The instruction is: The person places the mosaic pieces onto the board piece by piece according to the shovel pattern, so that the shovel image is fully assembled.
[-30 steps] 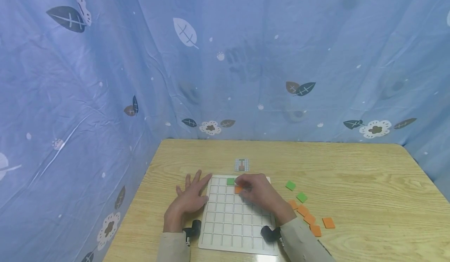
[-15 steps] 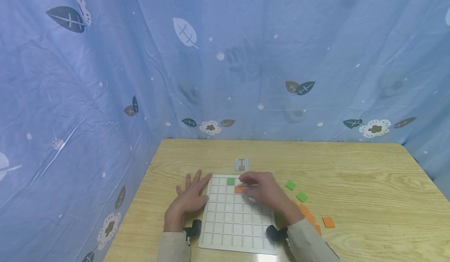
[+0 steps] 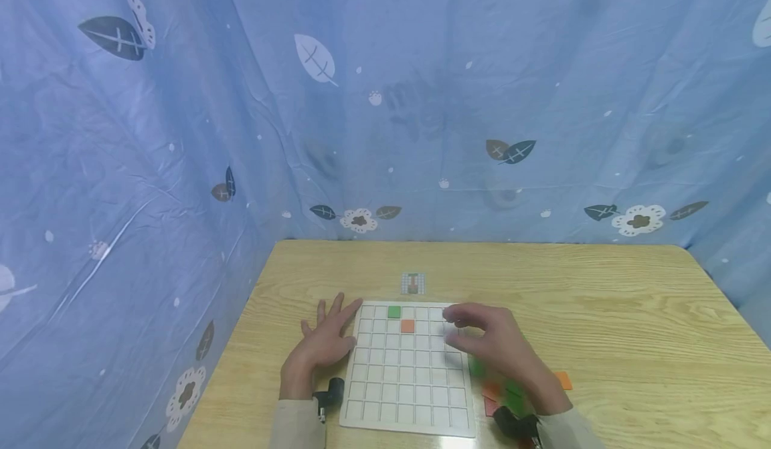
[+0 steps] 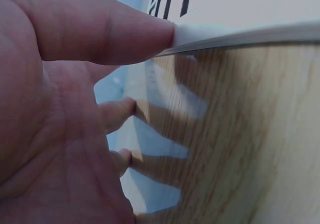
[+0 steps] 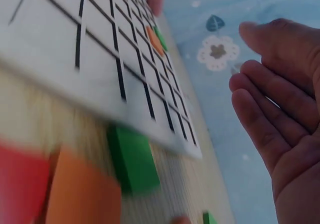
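A white grid board (image 3: 390,374) lies on the wooden table. In its top row sits a green tile (image 3: 394,312), with an orange tile (image 3: 407,326) one row lower and one column to the right. My left hand (image 3: 325,338) rests at the board's left side, fingers spread; in the left wrist view the thumb (image 4: 125,34) touches the board's edge. Over the board's right edge hovers my right hand (image 3: 496,342), fingers loosely bent, thumb apart. The right wrist view shows nothing between its fingers.
Loose tiles lie right of the board, partly hidden under the right arm: a red tile (image 5: 20,184), an orange tile (image 5: 82,189), a green tile (image 5: 132,159) and others. A small printed card (image 3: 413,283) lies behind the board. A blue patterned curtain (image 3: 421,134) surrounds the table.
My right hand has drawn away from the orange tile on the board and moved right, over the board's right edge. The left hand has stayed in place.
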A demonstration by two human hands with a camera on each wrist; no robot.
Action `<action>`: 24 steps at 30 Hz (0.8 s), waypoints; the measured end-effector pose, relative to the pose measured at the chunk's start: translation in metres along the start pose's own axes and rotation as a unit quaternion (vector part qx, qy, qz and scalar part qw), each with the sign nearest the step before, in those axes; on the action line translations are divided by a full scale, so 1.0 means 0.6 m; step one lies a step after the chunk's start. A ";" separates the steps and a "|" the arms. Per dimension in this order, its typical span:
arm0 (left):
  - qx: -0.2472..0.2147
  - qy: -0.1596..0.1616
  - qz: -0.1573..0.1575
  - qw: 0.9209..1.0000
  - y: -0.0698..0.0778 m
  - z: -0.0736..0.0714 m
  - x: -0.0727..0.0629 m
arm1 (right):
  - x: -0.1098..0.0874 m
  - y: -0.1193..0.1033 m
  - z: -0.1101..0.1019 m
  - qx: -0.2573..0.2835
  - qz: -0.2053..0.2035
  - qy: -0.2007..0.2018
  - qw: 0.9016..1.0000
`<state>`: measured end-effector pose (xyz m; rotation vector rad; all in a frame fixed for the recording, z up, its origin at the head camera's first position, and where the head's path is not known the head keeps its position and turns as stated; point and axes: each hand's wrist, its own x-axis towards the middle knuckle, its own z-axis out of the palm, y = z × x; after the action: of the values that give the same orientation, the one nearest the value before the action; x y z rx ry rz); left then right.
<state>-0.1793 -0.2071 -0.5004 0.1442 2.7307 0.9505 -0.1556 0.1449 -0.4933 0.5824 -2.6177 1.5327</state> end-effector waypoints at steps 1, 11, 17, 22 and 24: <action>-0.001 0.000 0.000 1.000 0.000 0.000 0.000 | -0.007 0.002 -0.006 0.003 0.008 0.002 1.000; -0.001 0.002 0.000 1.000 -0.001 0.003 0.001 | -0.070 0.019 -0.072 -0.026 0.015 0.008 1.000; -0.005 0.003 0.001 1.000 -0.001 0.004 -0.001 | -0.110 0.025 -0.117 -0.023 0.064 -0.012 0.998; -0.005 0.005 0.003 1.000 0.000 0.003 -0.001 | -0.139 0.041 -0.153 -0.038 0.100 -0.027 0.994; -0.006 0.005 0.003 1.000 0.001 0.003 -0.001 | -0.149 0.050 -0.165 -0.051 0.099 -0.029 0.993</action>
<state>-0.1782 -0.2060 -0.5012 0.1447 2.7350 0.9702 -0.0974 0.2686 -0.4888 0.3756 -2.8546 1.4368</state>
